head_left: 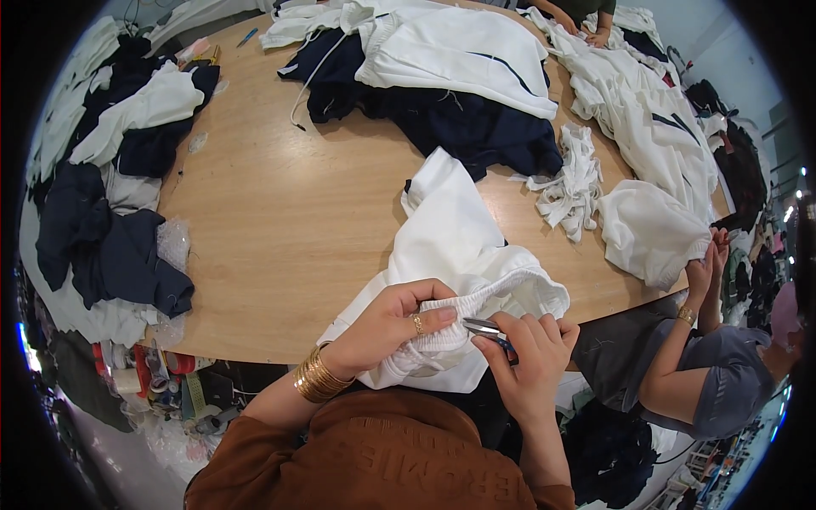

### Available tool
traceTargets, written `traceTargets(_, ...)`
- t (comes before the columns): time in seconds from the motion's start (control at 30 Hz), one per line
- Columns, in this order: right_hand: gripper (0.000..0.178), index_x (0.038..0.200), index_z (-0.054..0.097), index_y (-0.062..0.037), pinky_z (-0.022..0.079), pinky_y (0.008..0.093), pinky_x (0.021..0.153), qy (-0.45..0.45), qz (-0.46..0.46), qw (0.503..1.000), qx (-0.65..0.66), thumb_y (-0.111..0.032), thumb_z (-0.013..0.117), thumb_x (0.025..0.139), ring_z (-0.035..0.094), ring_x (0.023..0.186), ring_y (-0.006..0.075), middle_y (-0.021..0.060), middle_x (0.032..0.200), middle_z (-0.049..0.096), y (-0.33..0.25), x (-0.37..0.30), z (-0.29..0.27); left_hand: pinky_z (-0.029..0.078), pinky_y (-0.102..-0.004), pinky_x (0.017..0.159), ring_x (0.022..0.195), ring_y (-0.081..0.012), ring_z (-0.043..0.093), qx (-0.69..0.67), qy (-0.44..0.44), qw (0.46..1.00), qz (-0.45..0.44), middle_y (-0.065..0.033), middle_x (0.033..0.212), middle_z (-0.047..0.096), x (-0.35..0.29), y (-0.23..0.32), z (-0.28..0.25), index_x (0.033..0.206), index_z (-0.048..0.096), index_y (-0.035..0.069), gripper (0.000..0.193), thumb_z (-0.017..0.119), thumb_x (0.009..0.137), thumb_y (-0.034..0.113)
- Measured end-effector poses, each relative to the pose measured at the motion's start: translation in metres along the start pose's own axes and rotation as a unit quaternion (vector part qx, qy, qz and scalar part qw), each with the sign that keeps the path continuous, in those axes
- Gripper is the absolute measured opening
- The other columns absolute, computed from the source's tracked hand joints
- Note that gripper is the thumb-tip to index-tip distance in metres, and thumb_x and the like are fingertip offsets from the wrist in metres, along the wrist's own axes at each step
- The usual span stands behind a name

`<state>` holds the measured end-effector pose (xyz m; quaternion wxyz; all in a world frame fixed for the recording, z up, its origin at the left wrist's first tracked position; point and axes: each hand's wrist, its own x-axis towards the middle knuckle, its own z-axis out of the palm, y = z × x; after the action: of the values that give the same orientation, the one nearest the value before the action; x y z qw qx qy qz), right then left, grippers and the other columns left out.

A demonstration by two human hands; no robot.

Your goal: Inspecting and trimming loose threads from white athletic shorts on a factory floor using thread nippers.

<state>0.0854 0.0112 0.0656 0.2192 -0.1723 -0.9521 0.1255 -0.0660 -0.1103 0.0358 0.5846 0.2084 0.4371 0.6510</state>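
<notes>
White trousers [450, 225] with a gathered elastic waistband [512, 282] lie at the table's near edge, partly over my lap. My left hand [387, 323] is closed on the waistband, with the thumb pressed on its edge. In my right hand [534, 353] is a pair of thread snips [483, 327]. The metal blades point left and touch or nearly touch the waistband beside my left thumb. Whether a thread lies between the blades is too small to tell.
Navy [450, 123] and white garments [459, 51] are piled at the table's far side, and more dark clothes [127, 255] at the left. White fabric strips [571, 183] lie to the right. A co-worker [722, 365] at the right handles a white garment [654, 229]; another person's hands [586, 30] show at the far right.
</notes>
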Motion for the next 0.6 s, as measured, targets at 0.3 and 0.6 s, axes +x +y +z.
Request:
traceTargets(0.3, 0.022, 0.085, 0.06, -0.0131, 0.026, 0.0319, 0.066, 0.007, 0.0, 1.0, -0.002, -0.029, 0.069, 0.072, 0.042, 0.061, 0.0163, -0.0016, 0.063, 0.044, -0.0008, -0.0011, 0.0007, 0.042, -0.0174, 0.069, 0.076, -0.0014, 0.05, -0.007, -0.01, 1.0, 0.004, 0.0031, 0.086, 0.056, -0.0006, 0.0003, 0.0015, 0.099, 0.056, 0.0, 0.019, 0.055, 0.089, 0.017)
traceTargets(0.6, 0.022, 0.084, 0.059, -0.0112, 0.03, 0.0316, 0.066, 0.007, 0.06, 0.996, 0.073, -0.02, 0.072, 0.069, 0.045, 0.063, 0.0166, -0.0004, 0.065, 0.047, -0.0028, 0.0021, -0.0027, 0.042, -0.0173, 0.068, 0.076, -0.0012, 0.05, -0.003, -0.004, 1.0, 0.01, 0.003, 0.085, 0.057, -0.001, -0.0013, 0.0003, 0.098, 0.056, 0.0, 0.018, 0.055, 0.089, 0.015)
